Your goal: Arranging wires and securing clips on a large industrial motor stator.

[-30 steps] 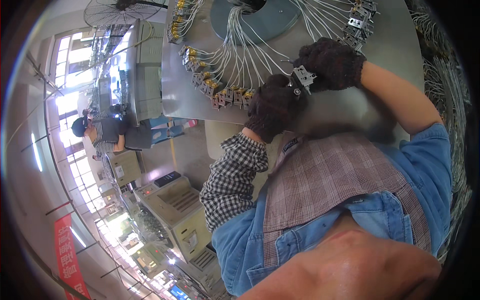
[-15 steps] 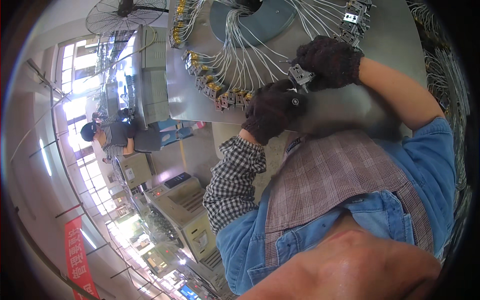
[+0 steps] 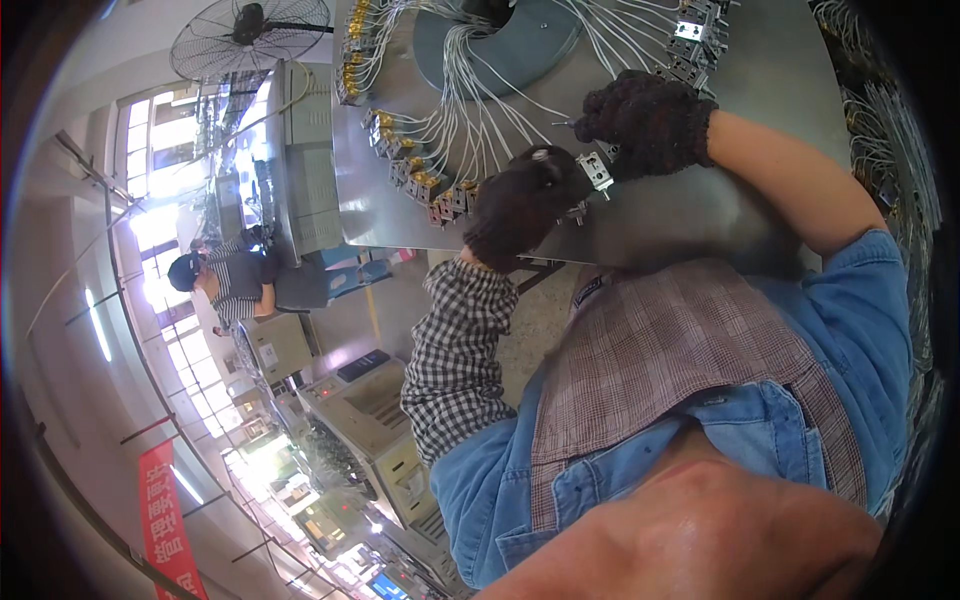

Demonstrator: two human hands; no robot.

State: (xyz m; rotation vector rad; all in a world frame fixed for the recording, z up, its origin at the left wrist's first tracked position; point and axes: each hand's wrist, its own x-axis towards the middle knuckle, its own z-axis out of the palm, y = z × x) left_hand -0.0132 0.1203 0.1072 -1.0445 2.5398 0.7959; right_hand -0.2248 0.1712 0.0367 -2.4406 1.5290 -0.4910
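My left hand (image 3: 530, 205), in a dark knitted glove, is closed around a small silver metal block (image 3: 597, 174) with holes. The block sticks out past its fingers, and part of another metal piece (image 3: 577, 212) shows below them. My right hand (image 3: 648, 125), gloved alike, is curled just above the block. A thin light-coloured tip (image 3: 562, 124) pokes out by its fingers; what this hand holds is mostly hidden. White wires (image 3: 475, 95) fan out from a grey disc (image 3: 555, 50) to metal blocks with yellow parts (image 3: 425, 185) on the metal tabletop (image 3: 680, 220).
More wired blocks (image 3: 690, 40) stand at the far right, beyond my right hand. Bundles of wires (image 3: 900, 150) hang past the table's right edge. Off to the left are a co-worker (image 3: 225, 280), a large fan (image 3: 245, 25) and beige machines (image 3: 375, 410).
My left hand has moved slightly left, turning the metal block so its holed face shows differently. My right hand has shifted a little left and stays curled.
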